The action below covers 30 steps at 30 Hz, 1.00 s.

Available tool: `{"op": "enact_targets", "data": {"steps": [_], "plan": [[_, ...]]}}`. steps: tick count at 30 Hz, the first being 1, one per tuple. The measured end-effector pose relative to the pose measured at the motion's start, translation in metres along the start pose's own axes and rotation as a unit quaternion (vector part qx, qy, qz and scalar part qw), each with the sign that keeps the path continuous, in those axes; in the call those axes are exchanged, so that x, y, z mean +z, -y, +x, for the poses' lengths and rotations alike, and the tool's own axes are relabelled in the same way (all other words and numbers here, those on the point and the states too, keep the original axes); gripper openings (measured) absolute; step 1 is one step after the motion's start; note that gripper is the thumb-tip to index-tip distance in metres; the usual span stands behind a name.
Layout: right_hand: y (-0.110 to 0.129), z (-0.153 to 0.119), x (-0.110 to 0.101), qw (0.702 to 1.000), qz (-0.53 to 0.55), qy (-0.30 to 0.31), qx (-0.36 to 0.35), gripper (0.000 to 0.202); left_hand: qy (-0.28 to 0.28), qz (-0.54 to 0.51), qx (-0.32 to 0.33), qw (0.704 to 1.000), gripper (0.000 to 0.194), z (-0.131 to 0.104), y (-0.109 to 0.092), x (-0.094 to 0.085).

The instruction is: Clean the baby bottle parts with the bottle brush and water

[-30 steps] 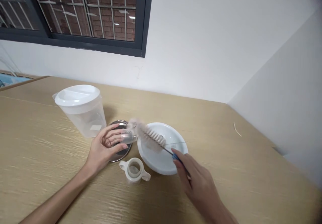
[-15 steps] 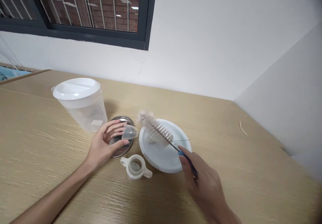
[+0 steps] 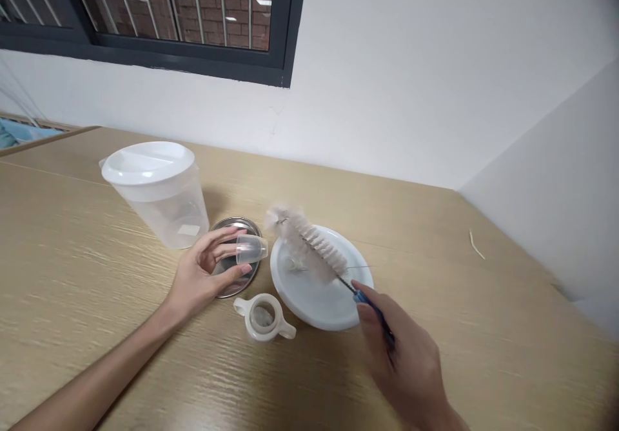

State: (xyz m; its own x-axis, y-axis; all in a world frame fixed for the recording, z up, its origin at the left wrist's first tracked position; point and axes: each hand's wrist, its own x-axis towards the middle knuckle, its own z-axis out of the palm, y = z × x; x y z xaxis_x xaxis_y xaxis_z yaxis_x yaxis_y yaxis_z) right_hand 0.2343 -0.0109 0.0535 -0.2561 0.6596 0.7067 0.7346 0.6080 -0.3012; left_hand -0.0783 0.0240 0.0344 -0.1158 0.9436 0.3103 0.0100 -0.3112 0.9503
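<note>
Between the fingers and thumb of my left hand (image 3: 206,270) is a small clear plastic cup (image 3: 251,249), lying sideways above a round metal plate (image 3: 236,289). My right hand (image 3: 406,347) grips the blue handle of a brush (image 3: 314,247), whose white bristles point up and left over a white plate (image 3: 329,308). Something small and a thin wire lie on that plate, partly hidden by the bristles. Just below the metal plate stands a white two-handled ring-topped container (image 3: 265,318), with something pale inside.
A translucent pitcher with a white lid (image 3: 149,163) stands on the wooden table (image 3: 145,379) at the left. A thin pale strip (image 3: 476,244) lies at the right. Behind are a white wall and a barred window.
My right hand and the brush have moved slightly right, away from the cup. The cup stays in my left hand. The view has shifted a little.
</note>
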Motion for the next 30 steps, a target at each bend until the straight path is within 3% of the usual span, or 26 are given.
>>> {"op": "enact_targets", "data": {"steps": [4,10,15,20,23,30], "plan": [[0.0,-0.003,0.005,0.999,0.022,0.023,-0.039,0.024,0.012,0.026,0.054,0.998,0.052,0.0,0.007,-0.004],[-0.003,-0.004,0.005,1.0,0.002,0.011,0.009,0.022,-0.007,0.099,0.119,0.988,0.046,-0.002,0.01,-0.009],[-0.002,-0.006,0.006,0.998,0.026,0.029,-0.05,0.027,-0.003,0.126,0.13,0.983,0.05,-0.007,0.011,-0.011],[-0.013,-0.012,0.011,0.999,-0.022,0.007,0.048,0.023,-0.001,0.132,0.135,0.982,0.059,-0.009,0.007,-0.013],[-0.013,-0.013,0.008,0.998,-0.012,-0.003,0.068,0.024,0.001,0.166,0.164,0.972,0.055,-0.009,0.003,-0.014],[-0.007,-0.01,0.006,0.999,0.032,0.033,-0.021,0.027,-0.002,0.21,0.218,0.953,0.051,-0.008,0.002,-0.017]]}}
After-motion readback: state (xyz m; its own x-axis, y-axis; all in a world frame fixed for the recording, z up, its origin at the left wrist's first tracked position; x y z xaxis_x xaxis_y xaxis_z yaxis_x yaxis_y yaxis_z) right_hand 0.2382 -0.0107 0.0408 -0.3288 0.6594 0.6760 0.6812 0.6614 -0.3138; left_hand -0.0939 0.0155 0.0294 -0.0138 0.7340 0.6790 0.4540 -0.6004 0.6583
